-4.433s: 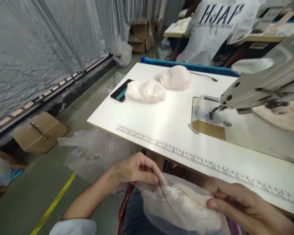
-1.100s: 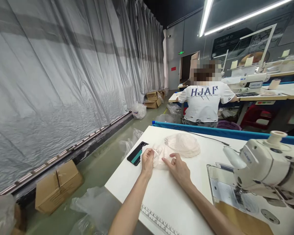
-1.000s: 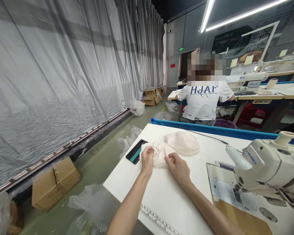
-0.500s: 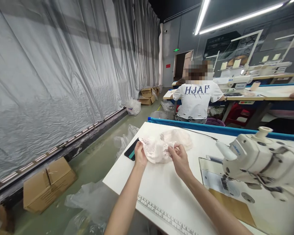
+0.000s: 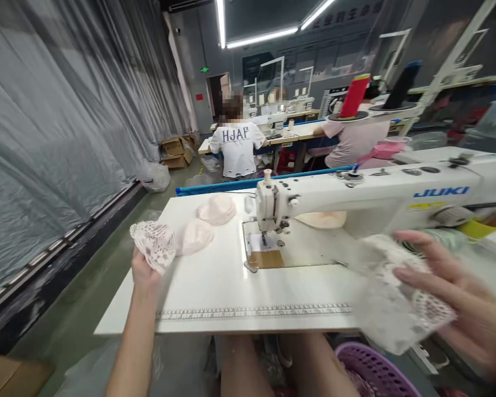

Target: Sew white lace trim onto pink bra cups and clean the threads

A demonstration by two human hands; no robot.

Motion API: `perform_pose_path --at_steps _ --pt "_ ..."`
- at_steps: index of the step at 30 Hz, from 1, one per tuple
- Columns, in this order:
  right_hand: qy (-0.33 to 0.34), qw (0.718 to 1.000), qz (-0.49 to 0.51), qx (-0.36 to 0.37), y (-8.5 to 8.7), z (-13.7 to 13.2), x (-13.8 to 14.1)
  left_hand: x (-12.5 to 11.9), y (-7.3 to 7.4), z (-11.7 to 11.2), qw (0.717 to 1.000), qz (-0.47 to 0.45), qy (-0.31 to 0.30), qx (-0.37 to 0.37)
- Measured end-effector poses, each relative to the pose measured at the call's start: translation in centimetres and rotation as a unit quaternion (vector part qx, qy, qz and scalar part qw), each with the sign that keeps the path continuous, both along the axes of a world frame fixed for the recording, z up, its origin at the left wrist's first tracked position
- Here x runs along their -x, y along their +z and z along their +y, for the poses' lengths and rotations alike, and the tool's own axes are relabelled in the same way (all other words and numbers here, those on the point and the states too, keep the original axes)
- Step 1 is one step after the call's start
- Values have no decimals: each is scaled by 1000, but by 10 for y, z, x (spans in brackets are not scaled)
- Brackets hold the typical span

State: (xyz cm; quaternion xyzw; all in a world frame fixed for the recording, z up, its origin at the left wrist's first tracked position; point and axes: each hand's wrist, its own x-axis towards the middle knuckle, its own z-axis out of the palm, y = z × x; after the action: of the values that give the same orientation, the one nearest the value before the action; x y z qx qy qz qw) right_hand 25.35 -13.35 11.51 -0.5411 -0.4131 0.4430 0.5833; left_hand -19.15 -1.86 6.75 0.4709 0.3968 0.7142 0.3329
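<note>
My left hand (image 5: pixel 144 272) is raised over the left end of the white sewing table (image 5: pixel 215 286), closed on a small white lace piece (image 5: pixel 154 244). My right hand (image 5: pixel 458 298), blurred at the right, carries another white lace piece (image 5: pixel 391 300) on its curled fingers, above a purple basket (image 5: pixel 376 375). Two stacks of pale pink lace pieces (image 5: pixel 196 236) (image 5: pixel 216 208) lie on the table's far left. The white JUKI sewing machine (image 5: pixel 376 193) stands between my hands, its needle (image 5: pixel 264 240) over the plate.
Grey plastic sheeting (image 5: pixel 45 132) hangs along the left wall. Cardboard boxes (image 5: pixel 174 153) sit on the floor beyond. A person in a white HJAF shirt (image 5: pixel 236 149) and a person in pink (image 5: pixel 355 144) sit at tables ahead. Red and dark thread cones (image 5: pixel 354 96) stand above the machine.
My hands have pulled apart, each with a lace piece: the left stays near the stacks, the right has swung far right over the basket. The view turned right, showing the whole machine.
</note>
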Motion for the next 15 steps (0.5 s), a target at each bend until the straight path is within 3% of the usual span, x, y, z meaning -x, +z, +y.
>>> perform_pose_path --at_steps 2,4,6,8,10,12,13,15 --pt "-10 982 -168 -90 4 2 -17 -28 5 -11 999 45 -24 -18" --pt "93 931 -321 -146 -3 17 -14 -65 3 -22 985 146 -89 -5" --pt "262 863 -403 -154 -23 36 -3 -99 -7 -31 885 406 -227 8" --pt "325 802 -469 -178 -49 48 1 -123 -20 -38 771 573 -276 8" --pt "254 808 -501 -175 -73 49 -13 -132 -33 -43 691 666 -282 13" --pt "114 820 -530 -182 -93 44 -42 -132 -39 -47 648 709 -278 10" --pt "61 800 -570 -176 -101 40 -59 -131 -40 -48 637 719 -279 4" --pt "34 748 -639 -175 -114 35 -91 -130 -37 -50 623 727 -288 -3"
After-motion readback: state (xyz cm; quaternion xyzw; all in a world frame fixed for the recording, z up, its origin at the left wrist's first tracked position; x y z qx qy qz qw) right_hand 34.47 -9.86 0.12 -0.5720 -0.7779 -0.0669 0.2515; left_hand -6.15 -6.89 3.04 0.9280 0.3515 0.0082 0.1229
